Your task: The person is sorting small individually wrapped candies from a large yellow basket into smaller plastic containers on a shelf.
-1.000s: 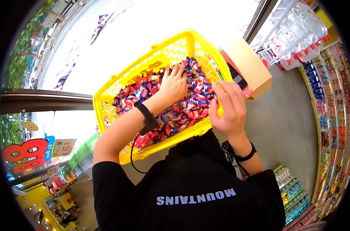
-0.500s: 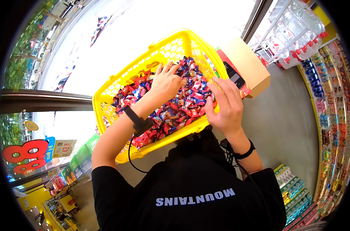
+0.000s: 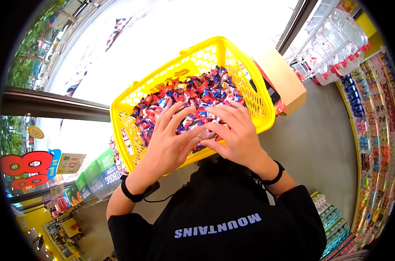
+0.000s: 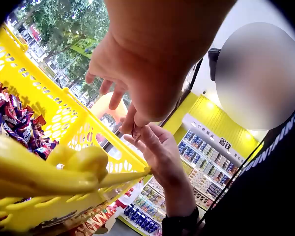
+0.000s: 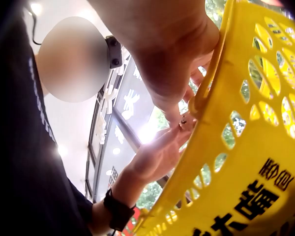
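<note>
A yellow plastic shopping basket (image 3: 265,115) holds a heap of small wrapped candies (image 3: 193,89) in red and blue. Over its near side my left hand (image 3: 167,139) and right hand (image 3: 238,135) meet, thumbs and fingertips close together. Between them is one small wrapped candy (image 4: 135,133), pinched by the thumb and finger of both hands in the left wrist view. Fingers cover most of this candy. In the right wrist view the basket wall (image 5: 226,172) partly hides the fingertips.
A cardboard box (image 3: 282,76) and a dark phone-like device (image 3: 272,93) are to the right of the basket. Stocked shelves (image 3: 373,130) line the right side, with bottled water (image 3: 345,35) beyond. A window frame (image 3: 54,102) and price signs (image 3: 30,165) are on the left.
My left hand has come out of the candy heap toward me. My right hand has moved left from the basket's right rim, and the two now meet at one candy.
</note>
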A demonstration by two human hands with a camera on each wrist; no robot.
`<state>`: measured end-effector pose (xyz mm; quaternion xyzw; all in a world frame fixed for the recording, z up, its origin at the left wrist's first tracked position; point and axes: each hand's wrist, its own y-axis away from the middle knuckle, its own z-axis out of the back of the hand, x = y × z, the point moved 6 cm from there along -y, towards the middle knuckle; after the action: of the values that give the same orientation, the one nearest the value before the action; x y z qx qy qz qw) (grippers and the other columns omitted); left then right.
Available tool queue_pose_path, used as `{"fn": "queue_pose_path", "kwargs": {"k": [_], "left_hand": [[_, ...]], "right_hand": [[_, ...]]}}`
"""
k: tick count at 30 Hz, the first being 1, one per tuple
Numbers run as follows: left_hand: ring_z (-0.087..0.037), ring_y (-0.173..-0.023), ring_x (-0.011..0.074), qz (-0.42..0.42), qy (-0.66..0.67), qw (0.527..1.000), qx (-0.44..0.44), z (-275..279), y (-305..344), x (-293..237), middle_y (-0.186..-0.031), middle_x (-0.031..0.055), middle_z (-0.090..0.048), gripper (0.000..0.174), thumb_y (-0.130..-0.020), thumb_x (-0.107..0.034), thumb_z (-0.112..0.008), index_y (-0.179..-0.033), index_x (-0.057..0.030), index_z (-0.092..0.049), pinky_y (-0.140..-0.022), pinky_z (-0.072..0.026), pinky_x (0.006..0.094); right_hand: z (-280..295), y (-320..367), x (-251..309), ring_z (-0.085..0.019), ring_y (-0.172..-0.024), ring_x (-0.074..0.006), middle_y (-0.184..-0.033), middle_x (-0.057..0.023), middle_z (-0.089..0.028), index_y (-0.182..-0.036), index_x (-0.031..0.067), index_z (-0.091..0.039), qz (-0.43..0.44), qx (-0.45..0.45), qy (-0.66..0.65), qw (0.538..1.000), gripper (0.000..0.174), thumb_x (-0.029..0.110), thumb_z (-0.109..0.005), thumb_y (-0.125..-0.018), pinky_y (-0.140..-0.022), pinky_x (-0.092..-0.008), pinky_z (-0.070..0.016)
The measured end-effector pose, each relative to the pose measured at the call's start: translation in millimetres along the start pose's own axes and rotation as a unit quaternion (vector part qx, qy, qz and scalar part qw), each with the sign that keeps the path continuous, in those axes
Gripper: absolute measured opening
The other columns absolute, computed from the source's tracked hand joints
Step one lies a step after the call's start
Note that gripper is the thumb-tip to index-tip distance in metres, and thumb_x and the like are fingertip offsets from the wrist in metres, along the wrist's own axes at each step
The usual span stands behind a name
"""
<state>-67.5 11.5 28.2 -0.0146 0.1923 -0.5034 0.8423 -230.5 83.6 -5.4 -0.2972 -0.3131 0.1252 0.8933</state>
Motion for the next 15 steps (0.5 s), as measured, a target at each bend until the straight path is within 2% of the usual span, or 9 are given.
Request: {"fn": "queue_pose_path", "kwargs": {"k": [6, 9, 15], "left_hand": [[-0.045, -0.149, 0.0432, 0.066, -0.001, 0.997, -0.045, -3, 50, 13, -0.154, 0.0149, -0.057, 0.042, -0.087, -0.016, -0.084, -0.128, -0.0217, -0.080, -0.123, -0.0359, 0.0606], [-0.045, -0.149, 0.0436, 0.089, -0.037, 0.991, -0.097, -4, 68, 14, -0.155, 0.0153, -0.056, 0.044, -0.086, -0.014, -0.084, -0.129, -0.0224, -0.080, -0.123, -0.0350, 0.0614], [-0.045, -0.149, 0.0436, 0.096, -0.020, 0.988, -0.118, -3, 87, 22, -0.156, 0.0158, -0.054, 0.044, -0.085, -0.017, -0.086, -0.128, -0.0241, -0.081, -0.124, -0.0336, 0.0623]], "right_hand": [[-29, -8, 21, -0.063, -0.126, -0.0281, -0.131, -0.0085, -0.068, -0.109, 0.0112, -0.074, 0.012, 0.040, -0.048, 0.998, 0.032, 0.028, -0.086, -0.085, -0.114, -0.0541, -0.0441], [-36, -9, 26, -0.062, -0.126, -0.0280, -0.132, -0.0084, -0.067, -0.109, 0.0110, -0.074, 0.016, 0.067, -0.043, 0.997, 0.031, 0.027, -0.086, -0.085, -0.114, -0.0538, -0.0442], [-52, -13, 41, -0.063, -0.123, -0.0280, -0.128, -0.0076, -0.068, -0.102, 0.0104, -0.073, 0.082, 0.070, -0.088, 0.990, 0.023, 0.023, -0.083, -0.085, -0.114, -0.0530, -0.0453]]}}
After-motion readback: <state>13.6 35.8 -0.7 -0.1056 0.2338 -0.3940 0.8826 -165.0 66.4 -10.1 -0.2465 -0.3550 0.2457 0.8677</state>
